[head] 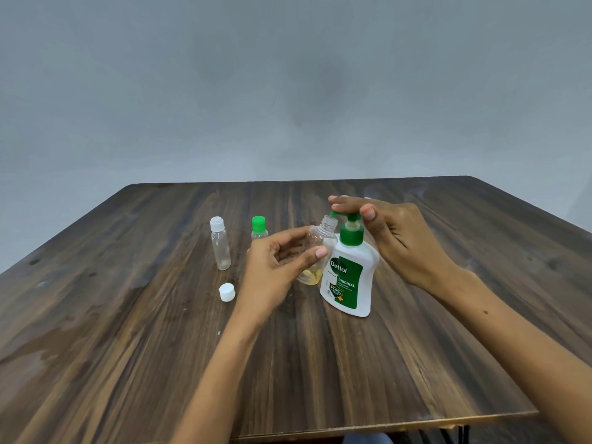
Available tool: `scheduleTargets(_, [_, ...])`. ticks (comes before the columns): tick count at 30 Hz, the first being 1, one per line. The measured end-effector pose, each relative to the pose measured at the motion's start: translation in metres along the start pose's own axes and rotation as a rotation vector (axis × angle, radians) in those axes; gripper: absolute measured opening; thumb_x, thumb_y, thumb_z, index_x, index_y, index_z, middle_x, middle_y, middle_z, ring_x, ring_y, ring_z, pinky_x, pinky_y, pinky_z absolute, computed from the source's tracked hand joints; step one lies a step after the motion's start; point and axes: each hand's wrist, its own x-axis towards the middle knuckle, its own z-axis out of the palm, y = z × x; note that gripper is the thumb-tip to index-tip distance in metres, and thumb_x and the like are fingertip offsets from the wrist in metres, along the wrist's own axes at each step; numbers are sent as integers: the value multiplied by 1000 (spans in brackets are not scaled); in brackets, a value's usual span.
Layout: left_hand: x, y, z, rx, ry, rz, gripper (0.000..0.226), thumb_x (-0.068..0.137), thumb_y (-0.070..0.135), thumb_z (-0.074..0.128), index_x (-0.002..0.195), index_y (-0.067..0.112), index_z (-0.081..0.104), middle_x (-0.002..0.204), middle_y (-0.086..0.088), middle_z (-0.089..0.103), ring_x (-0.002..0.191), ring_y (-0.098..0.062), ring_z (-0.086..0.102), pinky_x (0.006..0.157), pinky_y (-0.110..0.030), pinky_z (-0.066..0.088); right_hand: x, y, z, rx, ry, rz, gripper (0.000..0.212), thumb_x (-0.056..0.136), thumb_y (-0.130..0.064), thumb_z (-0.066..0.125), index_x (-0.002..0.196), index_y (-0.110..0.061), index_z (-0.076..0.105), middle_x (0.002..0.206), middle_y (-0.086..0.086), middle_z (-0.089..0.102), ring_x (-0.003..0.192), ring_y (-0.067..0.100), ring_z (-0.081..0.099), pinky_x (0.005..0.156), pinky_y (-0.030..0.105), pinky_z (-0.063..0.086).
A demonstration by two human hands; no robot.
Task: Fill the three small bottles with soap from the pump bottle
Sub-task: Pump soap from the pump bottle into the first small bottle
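Filling of the first bottle looks underway: left hand grips it tilted, open neck just under the spout, a little yellow soap at its bottom. Right hand rests fingers flat on the pump at table centre. Next: press down, neck kept under the spout. Two capped bottles wait at 10 o'clock; a loose cap lies at 8.

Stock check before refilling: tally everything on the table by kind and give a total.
Small clear plastic bottles: 3 (white-capped one, green-capped one, open one held tilted in the left hand, some yellowish liquid inside)
White pump bottle with green pump and label, right hand on its pump: 1
Loose white screw cap: 1
Total: 5
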Motion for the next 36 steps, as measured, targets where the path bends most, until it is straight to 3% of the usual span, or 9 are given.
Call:
scheduleTargets(16, [-2, 3, 2, -9, -7, 5, 44, 69, 22, 76, 111, 13, 70, 101, 1, 76, 99, -11, 71, 84, -20, 55, -6, 1, 4, 32, -8, 42, 77, 94, -69, 22, 113, -12, 71, 121, -2, 68, 116, 12, 62, 89, 46, 54])
scheduleTargets(22, [-3, 5, 3, -30, -6, 10, 39, 68, 22, 76, 107, 18, 70, 98, 4, 77, 97, -10, 71, 81, -17, 54, -3, -3, 1, 15, -6, 6, 75, 96, -66, 21, 119, -12, 68, 128, -2, 63, 124, 8, 55, 99, 46, 49])
scheduleTargets(27, [-1, 5, 5, -27, -7, 19, 44, 67, 22, 76, 110, 13, 70, 99, 3, 77, 97, -11, 72, 82, -18, 54, -7, 0, 4, 1, -9, 9, 76, 96, -65, 22, 113, -9, 71, 123, -2, 67, 121, 10, 58, 93, 44, 52])
scheduleTargets(33, [0, 2, 4, 1, 6, 22, 44, 67, 25, 77, 109, 16, 70, 100, 2, 77, 99, -13, 71, 85, -23, 56, -4, -1, -4, -150, -68, -48, 73, 97, -64, 15, 133, -17, 58, 137, -3, 57, 130, 8, 48, 107, 37, 43])
scheduleTargets(36, [0, 0, 3, 13, 16, 17, 47, 68, 26, 77, 113, 12, 70, 102, 0, 76, 100, -14, 71, 89, -28, 56, -6, 0, -5, -186, -103, -69, 73, 98, -64, 13, 133, -17, 57, 139, -5, 54, 133, 5, 45, 109, 35, 40])
